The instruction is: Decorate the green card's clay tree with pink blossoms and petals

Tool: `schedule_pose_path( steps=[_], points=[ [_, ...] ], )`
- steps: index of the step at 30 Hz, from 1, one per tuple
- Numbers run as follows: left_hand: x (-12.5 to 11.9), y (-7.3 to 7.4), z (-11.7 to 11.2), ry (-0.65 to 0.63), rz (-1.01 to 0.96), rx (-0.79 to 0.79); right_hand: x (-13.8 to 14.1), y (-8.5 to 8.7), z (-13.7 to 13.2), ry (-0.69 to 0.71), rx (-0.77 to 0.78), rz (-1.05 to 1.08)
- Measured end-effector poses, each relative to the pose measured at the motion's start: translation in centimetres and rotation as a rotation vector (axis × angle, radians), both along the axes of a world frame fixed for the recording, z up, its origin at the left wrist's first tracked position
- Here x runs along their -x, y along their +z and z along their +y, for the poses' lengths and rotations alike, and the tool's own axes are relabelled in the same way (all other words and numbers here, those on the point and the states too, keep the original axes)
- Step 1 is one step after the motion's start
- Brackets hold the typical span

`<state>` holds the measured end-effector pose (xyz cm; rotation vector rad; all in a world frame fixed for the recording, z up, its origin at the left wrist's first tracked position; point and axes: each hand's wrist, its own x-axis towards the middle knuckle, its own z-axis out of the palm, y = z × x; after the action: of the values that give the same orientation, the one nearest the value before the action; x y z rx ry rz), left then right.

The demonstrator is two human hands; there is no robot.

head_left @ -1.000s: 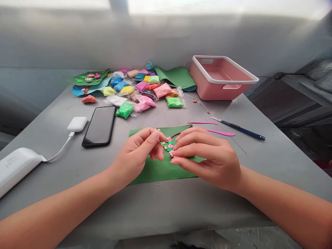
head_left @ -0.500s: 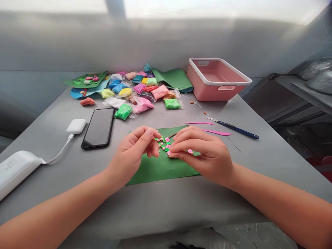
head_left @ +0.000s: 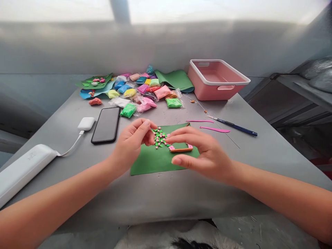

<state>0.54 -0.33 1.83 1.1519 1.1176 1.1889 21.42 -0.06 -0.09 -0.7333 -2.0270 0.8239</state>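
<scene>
A green foam sheet (head_left: 155, 160) lies on the grey table (head_left: 155, 200) in front of me. On it sits a clay picture of small pink flowers and green leaves (head_left: 160, 137) with an orange and pink strip (head_left: 181, 148) beside it. My left hand (head_left: 132, 143) hovers at the left of the flowers, thumb and fingers pinched together on something I cannot make out. My right hand (head_left: 204, 152) arches over the strip with its fingers spread, the fingertips near the flowers.
A black phone (head_left: 106, 124), a white earbud case (head_left: 86, 123) and a white power bank (head_left: 24, 169) lie at the left. Several bags of coloured clay (head_left: 145, 93) sit behind, with a pink tub (head_left: 218, 81) at the right. Pink clay tools (head_left: 214, 129) and a blue-handled tool (head_left: 234, 126) lie nearby.
My right hand has lifted and spread its fingers, uncovering the orange and pink strip. My left hand has drawn slightly up and left, still pinched. The view has shifted a little.
</scene>
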Motion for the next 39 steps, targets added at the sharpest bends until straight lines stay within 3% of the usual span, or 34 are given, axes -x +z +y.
schedule_pose_path(
  steps=[3,5,7,13,31,35,39],
  points=[
    [0.8,-1.3,0.8,-0.011,0.119,-0.213,-1.1,-1.7,0.8,0.043,-0.487,-0.212],
    [1.3,-2.1,1.2,-0.028,0.186,-0.307,-1.8,-2.6,1.2,0.056,-0.630,-0.368],
    [1.7,-2.8,1.4,-0.056,0.245,-0.366,-2.2,-3.1,1.3,0.077,-0.679,-0.484],
    [2.4,-3.5,0.8,-0.145,0.381,-0.437,-2.2,-3.3,1.1,0.107,-0.690,-0.567],
    [2.1,-3.0,0.4,-0.321,0.511,-0.315,-2.4,-3.7,1.4,0.185,-0.590,-0.567],
    [2.1,-3.2,0.6,-0.322,0.496,-0.280,-2.4,-3.6,1.6,0.154,-0.619,-0.508],
    [2.2,-3.4,0.4,-0.279,0.390,-0.237,-2.3,-2.9,1.7,0.025,-0.644,-0.360]
  ],
)
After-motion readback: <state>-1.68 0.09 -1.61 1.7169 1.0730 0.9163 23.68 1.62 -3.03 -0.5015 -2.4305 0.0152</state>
